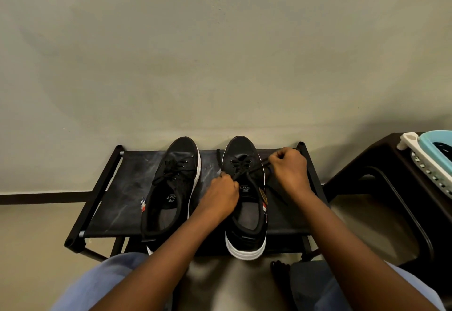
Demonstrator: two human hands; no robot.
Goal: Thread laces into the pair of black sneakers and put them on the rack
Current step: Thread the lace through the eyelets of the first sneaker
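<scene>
Wall (220, 54): pale, plain, fills the upper half of my view.

Shoe rack (127, 188): black frame, dark fabric top shelf, set against the wall; I see both sneakers standing on it, toes toward the wall.

Dark stool (381, 181): to the right of the rack, carrying a light blue basket (433, 147) at the frame edge.

Left sneaker (171, 188): black with white sole, laced, lace ends lying loose across the tongue; neither hand touches it.

Right sneaker (247, 203): same make, just beside the first, heel overhanging the rack's near edge.

Left hand (220, 195): fingers curled tight, pinching one end of the black lace (252, 171) at the sneaker's inner side.

Right hand (291, 169): fingers curled into a fist round the other lace end, held out past the sneaker's outer side; the lace runs taut between my two grips across the eyelets.
</scene>
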